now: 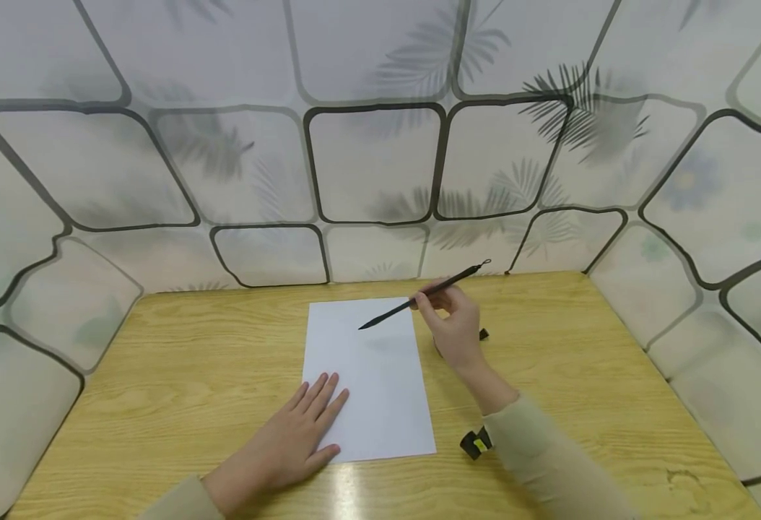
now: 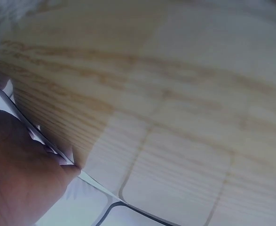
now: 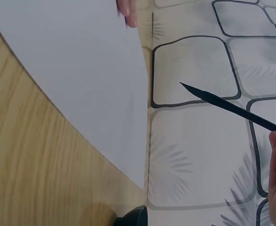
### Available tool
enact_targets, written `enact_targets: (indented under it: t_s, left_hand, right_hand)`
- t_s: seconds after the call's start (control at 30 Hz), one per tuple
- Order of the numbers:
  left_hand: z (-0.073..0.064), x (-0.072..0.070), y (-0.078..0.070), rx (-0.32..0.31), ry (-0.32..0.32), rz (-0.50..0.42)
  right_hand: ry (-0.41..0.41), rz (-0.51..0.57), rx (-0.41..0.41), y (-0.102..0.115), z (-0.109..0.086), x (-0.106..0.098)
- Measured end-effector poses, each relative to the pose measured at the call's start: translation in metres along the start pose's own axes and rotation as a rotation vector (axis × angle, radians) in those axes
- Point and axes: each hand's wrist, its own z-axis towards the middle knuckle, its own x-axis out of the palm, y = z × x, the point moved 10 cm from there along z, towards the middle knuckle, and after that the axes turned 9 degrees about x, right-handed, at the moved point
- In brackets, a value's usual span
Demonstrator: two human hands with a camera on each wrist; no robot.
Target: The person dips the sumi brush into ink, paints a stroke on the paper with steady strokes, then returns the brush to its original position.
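Observation:
A black calligraphy brush (image 1: 413,300) with a pointed tip and a small loop at its end is pinched in my right hand (image 1: 455,325). It slants over the upper part of a white sheet of paper (image 1: 374,390), its tip pointing down to the left. In the right wrist view the brush (image 3: 222,104) shows its dark tip raised off the paper (image 3: 81,84). My left hand (image 1: 296,430) lies flat across the lower left edge of the sheet, fingers extended. The left wrist view shows this hand (image 2: 20,165) at its left edge.
The wooden table (image 1: 211,361) meets a patterned wall covering (image 1: 380,159) at the back and sides. Behind my right hand is a small dark object (image 1: 483,334), mostly hidden. A black piece with a yellow mark (image 1: 476,443) sits beside my right sleeve.

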Motion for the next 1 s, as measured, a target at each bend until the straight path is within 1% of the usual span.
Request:
enact_targets:
  t_s: [0.1,0.2,0.33,0.47,0.57,0.73,0.8,0.97,1.0]
  left_hand:
    - [0.0,0.002,0.001,-0.008,-0.001,-0.011]
    - [0.001,0.002,-0.001,-0.006,0.022,-0.002]
    - [0.002,0.003,-0.001,-0.014,0.071,0.001]
    - [0.002,0.005,0.0,-0.021,0.092,-0.003]
    - [0.002,0.005,0.001,-0.014,0.073,-0.002]
    - [0.002,0.006,0.003,-0.006,0.02,-0.014]
    - [0.001,0.006,0.003,-0.002,0.008,-0.001]
    - [0.001,0.007,0.003,-0.012,0.012,0.014]
    - [0.001,0.007,0.004,-0.02,0.018,0.001]
  right_hand:
    - [0.009,-0.009,0.021,-0.003,-0.003,0.008]
    - [0.019,-0.01,0.037,-0.006,-0.006,0.016]
    - [0.038,-0.01,0.046,-0.012,-0.009,0.026]
    - [0.056,-0.005,0.066,-0.018,-0.012,0.034]
    - [0.069,-0.009,0.085,-0.021,-0.014,0.039]
    - [0.088,-0.046,0.118,-0.024,-0.017,0.045]
    - [0.095,-0.058,0.129,-0.024,-0.018,0.047]
    - [0.109,-0.079,0.138,-0.026,-0.022,0.051]
    - [0.11,-0.082,0.138,-0.026,-0.022,0.052]
